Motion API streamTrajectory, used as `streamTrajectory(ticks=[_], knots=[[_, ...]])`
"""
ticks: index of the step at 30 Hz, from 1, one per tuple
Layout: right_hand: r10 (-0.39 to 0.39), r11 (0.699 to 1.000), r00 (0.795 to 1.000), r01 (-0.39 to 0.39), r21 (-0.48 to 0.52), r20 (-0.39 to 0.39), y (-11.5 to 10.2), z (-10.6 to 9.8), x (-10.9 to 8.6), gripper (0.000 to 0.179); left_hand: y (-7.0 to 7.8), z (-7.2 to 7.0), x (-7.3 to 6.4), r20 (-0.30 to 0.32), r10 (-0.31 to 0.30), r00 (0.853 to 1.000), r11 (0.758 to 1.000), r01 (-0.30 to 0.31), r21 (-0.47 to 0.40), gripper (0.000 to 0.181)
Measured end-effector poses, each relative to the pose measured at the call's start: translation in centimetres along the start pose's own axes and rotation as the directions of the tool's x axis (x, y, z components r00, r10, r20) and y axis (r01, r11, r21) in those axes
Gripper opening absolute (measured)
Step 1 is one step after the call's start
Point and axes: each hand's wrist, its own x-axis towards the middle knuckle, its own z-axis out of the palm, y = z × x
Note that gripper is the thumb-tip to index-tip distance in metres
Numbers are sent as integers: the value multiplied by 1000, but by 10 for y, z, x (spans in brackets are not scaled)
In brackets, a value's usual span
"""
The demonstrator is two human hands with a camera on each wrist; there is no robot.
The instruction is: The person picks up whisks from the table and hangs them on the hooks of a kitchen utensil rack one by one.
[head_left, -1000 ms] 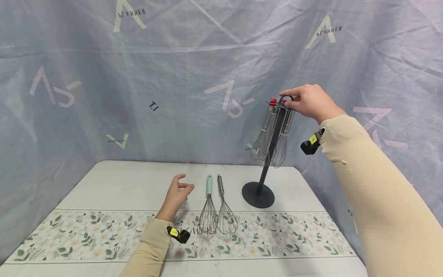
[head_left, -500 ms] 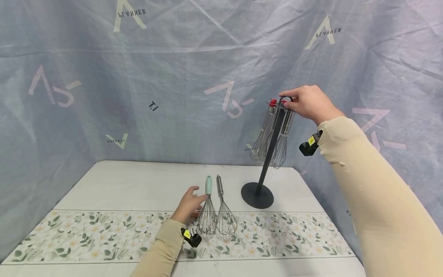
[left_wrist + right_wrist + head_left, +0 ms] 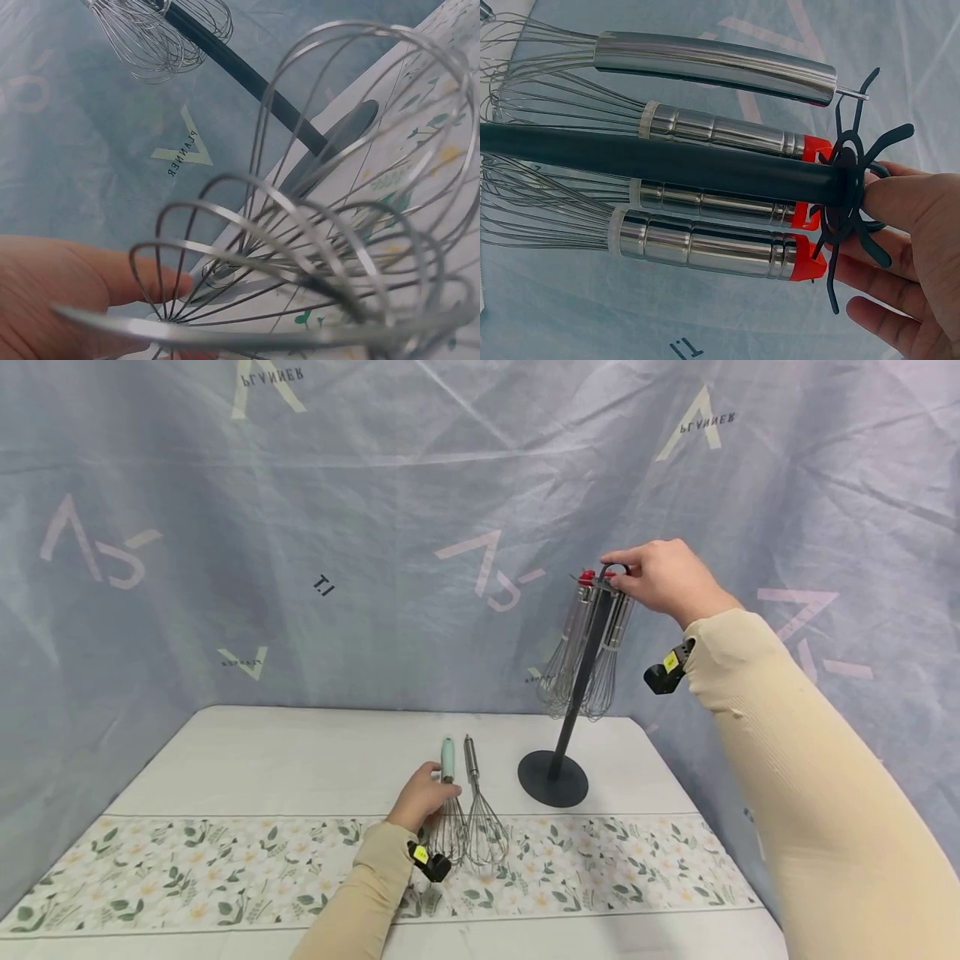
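Note:
My left hand (image 3: pixel 422 797) grips the whisk with the mint-green handle (image 3: pixel 447 758) near its neck, thumb across the top of the wires. In the left wrist view the whisk's wire loops (image 3: pixel 285 217) fan out past the fingers. A second whisk with a steel handle (image 3: pixel 471 757) lies close to its right. My right hand (image 3: pixel 667 577) pinches the ring at the top of a dark hanging stand (image 3: pixel 581 681). In the right wrist view, steel whisks with red end caps (image 3: pixel 705 246) and a plain steel whisk (image 3: pixel 712 64) hang from its hooks.
The stand's round dark base (image 3: pixel 552 779) rests on the white tablecloth (image 3: pixel 315 760), right of the lying whisks. A floral band (image 3: pixel 247 868) crosses the cloth in front. A grey-blue curtain (image 3: pixel 375 527) hangs behind the table.
My left hand has moved right from beside the mint-handled whisk and taken hold of its neck. My right hand has stayed at the stand's top ring. The head view has shifted slightly.

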Motion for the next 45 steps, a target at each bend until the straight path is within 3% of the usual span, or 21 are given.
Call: streamTrajectory(ticks=[7,15,17,25,34,45], knots=[[8,1000,1000,-8,3,11,-2,1,0,44,-3,0,2,-19,-19,1000,1000,19,5,62],[13,1000,1000,-13,-9,19,-2,0,0,45,-7,-4,3,24,-34,999,978,38,-207,60],[18,1000,1000,-18,-6,20,-2,-2,-1,45,-5,-7,3,18,-28,999,974,31,-226,60],[28,1000,999,-28,0,15,-5,-7,1,45,5,-18,5,-55,19,998,988,-27,-150,59],[42,999,999,-42,-5,26,-7,-6,0,46,14,-24,4,-132,81,988,983,-101,-151,62],[37,998,999,-35,-42,39,-9,-7,1,46,44,-31,-8,-137,176,975,973,-194,-129,59]])
